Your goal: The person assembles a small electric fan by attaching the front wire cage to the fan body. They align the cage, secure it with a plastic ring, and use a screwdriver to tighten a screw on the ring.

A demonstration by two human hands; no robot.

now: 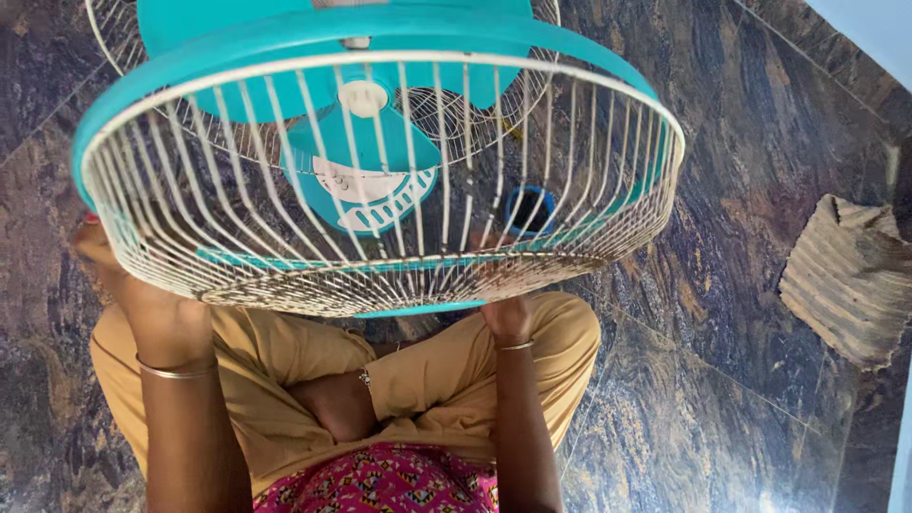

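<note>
teal fan cage point(380, 180) – left hand point(142, 304) grips rim | right hand point(508, 318) grips rim

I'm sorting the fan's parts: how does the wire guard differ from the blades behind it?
The wire guard is a white cage of thin radiating wires, see-through, rusty near its lower edge; the blades are solid, broad teal plastic. The guard sits nearest the camera, held at both sides by the left hand and right hand; the blades lie behind it, untouched. Both are round about one hub.
</note>
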